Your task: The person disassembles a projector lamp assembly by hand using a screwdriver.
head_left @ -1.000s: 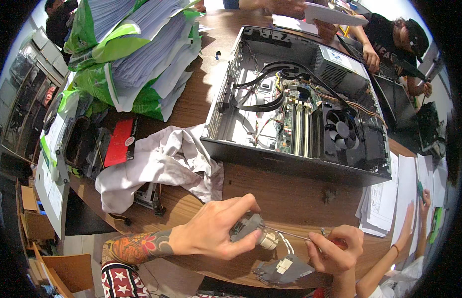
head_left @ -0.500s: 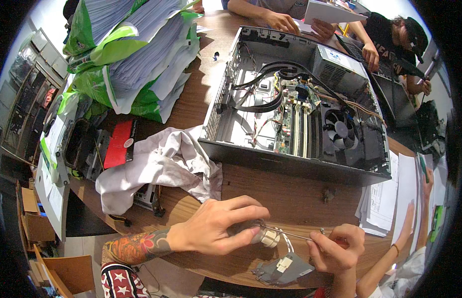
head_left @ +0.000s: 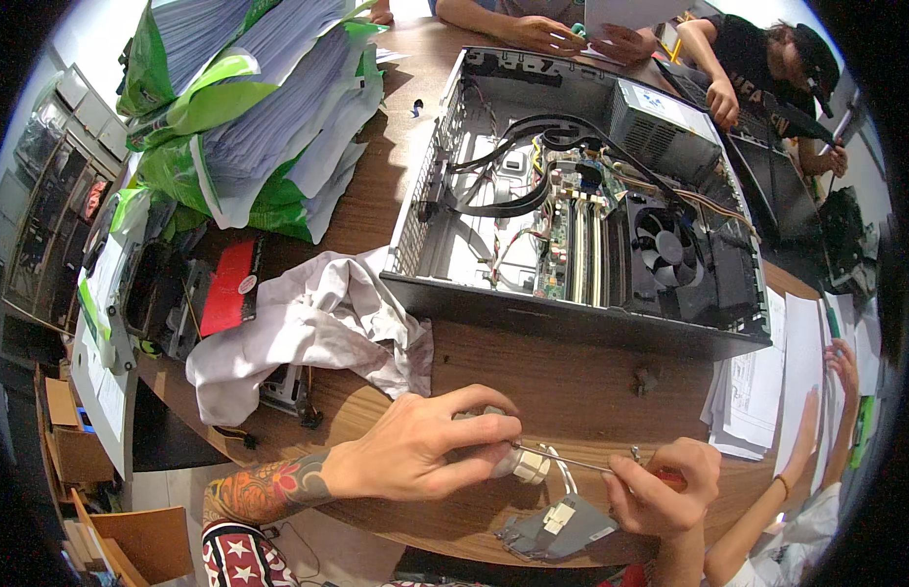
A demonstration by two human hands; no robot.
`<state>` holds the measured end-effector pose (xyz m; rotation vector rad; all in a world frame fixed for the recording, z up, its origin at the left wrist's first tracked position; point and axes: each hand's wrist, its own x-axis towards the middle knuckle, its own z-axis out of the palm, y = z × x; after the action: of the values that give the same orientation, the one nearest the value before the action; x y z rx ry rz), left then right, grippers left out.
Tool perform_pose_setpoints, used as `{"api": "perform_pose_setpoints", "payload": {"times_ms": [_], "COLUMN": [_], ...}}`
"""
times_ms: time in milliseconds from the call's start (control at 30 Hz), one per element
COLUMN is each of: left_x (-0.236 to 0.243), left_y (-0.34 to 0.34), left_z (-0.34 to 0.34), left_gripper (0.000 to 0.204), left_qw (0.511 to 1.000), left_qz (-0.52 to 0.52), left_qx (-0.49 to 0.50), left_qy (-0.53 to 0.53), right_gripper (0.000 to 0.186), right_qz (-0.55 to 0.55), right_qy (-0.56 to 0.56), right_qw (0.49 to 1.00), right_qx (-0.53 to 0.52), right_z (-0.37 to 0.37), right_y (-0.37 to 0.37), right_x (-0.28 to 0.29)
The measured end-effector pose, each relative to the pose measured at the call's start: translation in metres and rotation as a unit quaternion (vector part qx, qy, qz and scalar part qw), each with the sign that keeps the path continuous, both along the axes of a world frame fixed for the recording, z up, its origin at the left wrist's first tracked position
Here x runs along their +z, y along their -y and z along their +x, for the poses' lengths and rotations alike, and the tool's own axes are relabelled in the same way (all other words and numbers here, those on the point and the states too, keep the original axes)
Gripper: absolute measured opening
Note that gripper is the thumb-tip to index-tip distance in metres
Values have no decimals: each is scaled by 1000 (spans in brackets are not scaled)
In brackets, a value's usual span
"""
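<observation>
My left hand, below the computer, is closed around a small pale fitting with a ridged, off-white end. The fingers hide the rest of it, so its kind is unclear. My right hand grips a screwdriver; a bit of red handle shows in the palm, and the thin metal shaft points left to the fitting. Whether the tip touches it I cannot tell. White wires run down beside the fitting towards a cream connector, which rests on a grey flat piece at the table's near edge.
Beyond my hands stands an opened desktop computer case. A crumpled whitish cloth, a red packet and tall paper stacks in green wrapping lie left. Papers lie right, near another person's hands. Other people work across the table.
My hands and the screwdriver stay almost in place, with the left fingers shifting slightly. Across the table, a person's hands and white sheet have moved.
</observation>
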<state>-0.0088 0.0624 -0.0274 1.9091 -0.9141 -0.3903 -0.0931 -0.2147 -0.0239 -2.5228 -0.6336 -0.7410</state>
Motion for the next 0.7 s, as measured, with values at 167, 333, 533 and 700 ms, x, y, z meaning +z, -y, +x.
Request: {"api": "perform_pose_setpoints", "payload": {"times_ms": [167, 333, 533, 700], "left_x": [-8, -8, -2, -2], "left_y": [-3, -3, -4, -4], "left_z": [0, 1, 0, 1], "left_gripper": [26, 26, 23, 23], "left_qw": [999, 999, 1000, 1000], "left_qz": [-25, -44, -25, -28], "left_qx": [12, 14, 5, -2], "left_qy": [21, 5, -14, -13], "right_gripper": [33, 32, 31, 30], "right_qz": [-19, -14, -13, 8], "right_qy": [31, 18, 21, -2], "right_qw": [999, 999, 999, 1000], "right_qx": [-8, -40, -25, -7], "right_z": [1, -2, 0, 0], "right_y": [-5, -3, -5, -2], "right_x": [1, 4, 3, 0]}}
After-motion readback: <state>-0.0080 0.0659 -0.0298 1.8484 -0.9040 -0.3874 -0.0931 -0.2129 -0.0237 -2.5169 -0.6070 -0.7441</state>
